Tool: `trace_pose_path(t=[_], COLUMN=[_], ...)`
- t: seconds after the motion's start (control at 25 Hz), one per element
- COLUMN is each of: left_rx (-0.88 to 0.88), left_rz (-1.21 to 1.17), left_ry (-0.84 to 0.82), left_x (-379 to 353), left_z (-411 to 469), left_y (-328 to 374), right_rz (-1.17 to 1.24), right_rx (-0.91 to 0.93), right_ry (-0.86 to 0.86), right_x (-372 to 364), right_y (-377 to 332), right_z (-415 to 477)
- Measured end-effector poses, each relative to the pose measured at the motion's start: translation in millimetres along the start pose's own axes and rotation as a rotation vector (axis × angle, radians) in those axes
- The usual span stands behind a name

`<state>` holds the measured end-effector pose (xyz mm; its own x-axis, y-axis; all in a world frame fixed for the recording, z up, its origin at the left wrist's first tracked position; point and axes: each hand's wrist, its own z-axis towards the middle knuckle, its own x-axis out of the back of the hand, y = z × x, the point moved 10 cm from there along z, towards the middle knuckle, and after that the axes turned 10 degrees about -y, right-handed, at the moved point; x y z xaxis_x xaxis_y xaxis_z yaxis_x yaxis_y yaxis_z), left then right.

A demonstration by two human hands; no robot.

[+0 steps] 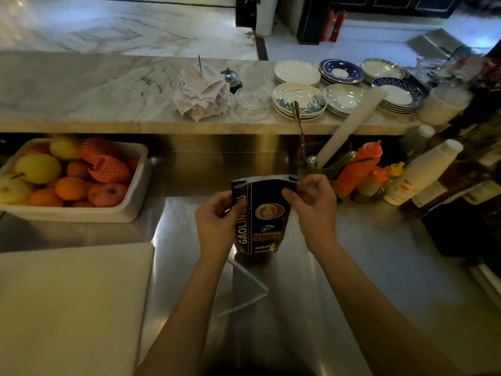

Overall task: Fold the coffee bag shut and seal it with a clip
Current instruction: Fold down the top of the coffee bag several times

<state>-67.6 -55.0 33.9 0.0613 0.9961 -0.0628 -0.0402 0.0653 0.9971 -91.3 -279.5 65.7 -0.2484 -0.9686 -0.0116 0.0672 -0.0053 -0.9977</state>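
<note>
A dark coffee bag (264, 218) with a latte picture and white lettering stands upright on the steel counter (366, 267). Its top edge is open and stands up, showing a pale inner lining. My left hand (217, 221) grips the bag's left side near the top. My right hand (311, 202) pinches the top right corner. A long white clip (244, 289), opened into a V, lies on the counter just in front of the bag, between my forearms.
A white cutting board (67, 302) fills the near left. A white tub of fruit (73, 175) sits at the left. Sauce bottles (360, 169) and a utensil holder (314, 161) crowd the right behind the bag. Plates (298, 99) and receipts (200, 90) sit on the marble ledge.
</note>
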Motion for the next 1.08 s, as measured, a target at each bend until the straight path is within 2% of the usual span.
trace_pose_path(t=[0.28,0.56,0.84,1.08], left_rx=[0.037,0.091,0.151,0.117], left_rz=[0.034,-0.009,0.025,0.143], left_ry=[0.096,0.159,0.009,-0.080], left_x=[-27.1,-65.2,-85.2,-90.4], left_z=[-62.8,-105.9,-117.5,-117.3], left_y=[-7.5,-26.9,-40.3,-22.8], right_rz=[0.035,0.153,-0.081,-0.166], right_rx=[-0.013,-0.106,-0.060,-0.046], right_ry=[-0.257,-0.322,-0.364,-0.363], right_x=[32.1,83.5,100.0,101.0], right_y=[4.9,24.3,22.1,19.3], right_z=[-39.4,-63.5,-71.9,-69.0])
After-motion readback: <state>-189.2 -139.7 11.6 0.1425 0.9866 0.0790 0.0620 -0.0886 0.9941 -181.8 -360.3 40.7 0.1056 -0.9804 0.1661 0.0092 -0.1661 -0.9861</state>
